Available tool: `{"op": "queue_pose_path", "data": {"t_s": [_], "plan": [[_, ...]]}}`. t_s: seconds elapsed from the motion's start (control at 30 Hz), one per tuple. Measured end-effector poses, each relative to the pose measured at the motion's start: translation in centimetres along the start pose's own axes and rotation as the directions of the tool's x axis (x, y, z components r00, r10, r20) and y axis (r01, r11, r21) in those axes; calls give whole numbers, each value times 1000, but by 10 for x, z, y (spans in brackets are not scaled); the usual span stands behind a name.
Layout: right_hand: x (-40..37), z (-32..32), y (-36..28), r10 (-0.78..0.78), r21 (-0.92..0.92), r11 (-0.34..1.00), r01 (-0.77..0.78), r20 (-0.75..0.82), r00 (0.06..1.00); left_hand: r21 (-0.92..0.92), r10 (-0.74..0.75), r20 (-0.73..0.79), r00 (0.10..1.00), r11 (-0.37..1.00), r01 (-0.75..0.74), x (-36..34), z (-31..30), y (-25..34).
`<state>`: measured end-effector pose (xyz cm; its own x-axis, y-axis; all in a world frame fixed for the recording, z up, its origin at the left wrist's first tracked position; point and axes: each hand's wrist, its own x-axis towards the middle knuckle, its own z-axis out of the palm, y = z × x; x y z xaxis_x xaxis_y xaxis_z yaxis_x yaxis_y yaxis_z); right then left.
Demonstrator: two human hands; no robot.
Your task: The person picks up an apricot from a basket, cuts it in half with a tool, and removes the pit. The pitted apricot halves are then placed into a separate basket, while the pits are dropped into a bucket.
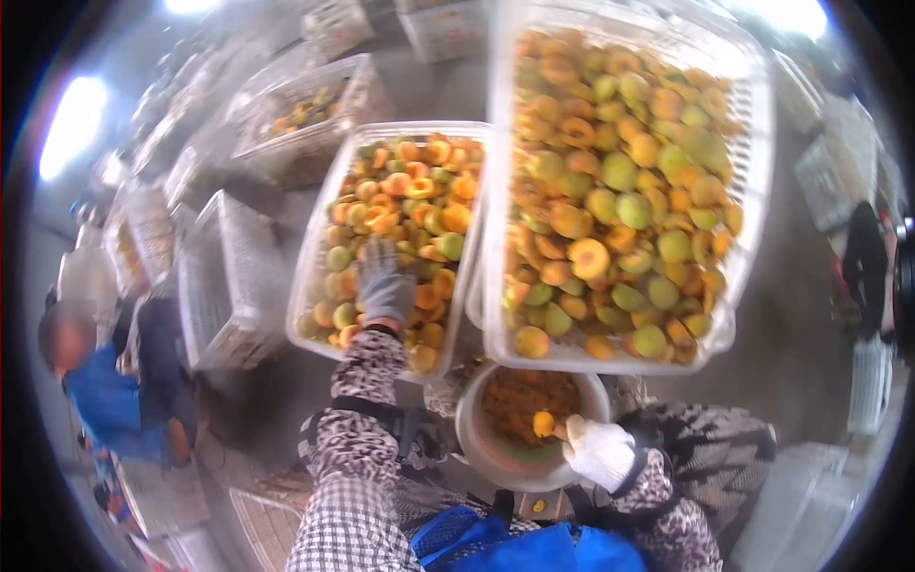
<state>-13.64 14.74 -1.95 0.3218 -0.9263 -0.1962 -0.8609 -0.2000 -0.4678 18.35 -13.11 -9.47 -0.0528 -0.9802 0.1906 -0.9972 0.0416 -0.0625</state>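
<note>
My left hand [385, 286], in a grey glove, lies with its fingers stretched out over halved apricots [391, 205] in the smaller white crate [303, 286]. Whether it touches a particular piece is hard to see. My right hand [600, 452], in a white glove, is closed on a short, thin, brownish tool. A round yellow-orange piece [543, 423] shows at its far end, above the bucket. Brownish-orange bits [519, 396] cover the inside of that white bucket [467, 424] between my knees.
A larger white crate [758, 191] of green and orange apricots [620, 181] stands at right, partly over the bucket's far side. More crates [233, 276] stand to the left and behind. A person in blue [114, 410] sits at the far left.
</note>
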Motion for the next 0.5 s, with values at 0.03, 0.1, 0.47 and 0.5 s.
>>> {"op": "queue_pose_path", "data": {"t_s": [0.03, 0.1, 0.47, 0.5], "plan": [[-1, -6, -2, 28, 19, 999, -28, 28, 999, -22, 1, -28, 1000, 1000, -1, 7, 2, -5], [-6, -8, 2, -45, -62, 997, 51, 92, 995, 19, 31, -11, 999, 999, -30, 15, -3, -1], [-53, 137, 97, 470, 172, 837, -520, 259, 844, -486, 417, -541, 730, 554, -676, 30, -157, 140], [-48, 113, 86, 507, 84, 836, -543, 262, 821, -83, 644, -475, 600, 646, -759, 17, -183, 171]]}}
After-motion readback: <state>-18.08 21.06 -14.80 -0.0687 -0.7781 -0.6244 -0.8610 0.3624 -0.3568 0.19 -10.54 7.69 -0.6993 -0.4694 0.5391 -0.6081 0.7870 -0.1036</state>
